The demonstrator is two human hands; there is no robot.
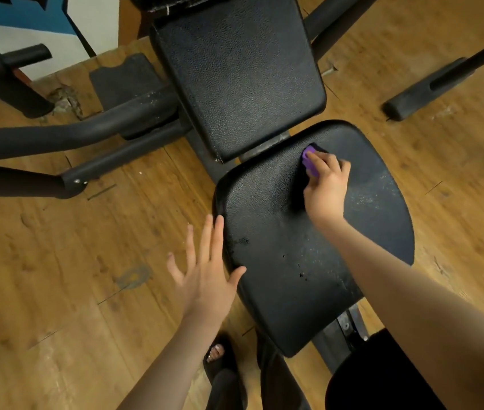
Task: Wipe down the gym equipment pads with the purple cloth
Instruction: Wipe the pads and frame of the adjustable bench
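Note:
A black padded seat pad (294,247) fills the middle of the view, with dusty pale patches on its right side. Beyond it lies the longer black back pad (240,75). My right hand (328,184) grips a small purple cloth (310,162) and presses it on the far part of the seat pad, near the gap between the two pads. Most of the cloth is hidden under my fingers. My left hand (205,270) is spread flat with straight fingers, its thumb resting against the seat pad's left edge.
Black steel frame tubes (81,131) run across the wooden floor (57,261) at the left. Another bar with a foam end (430,87) lies at the upper right. My sandalled foot (218,355) stands below the seat, and a dark round shape (382,377) sits at the bottom right.

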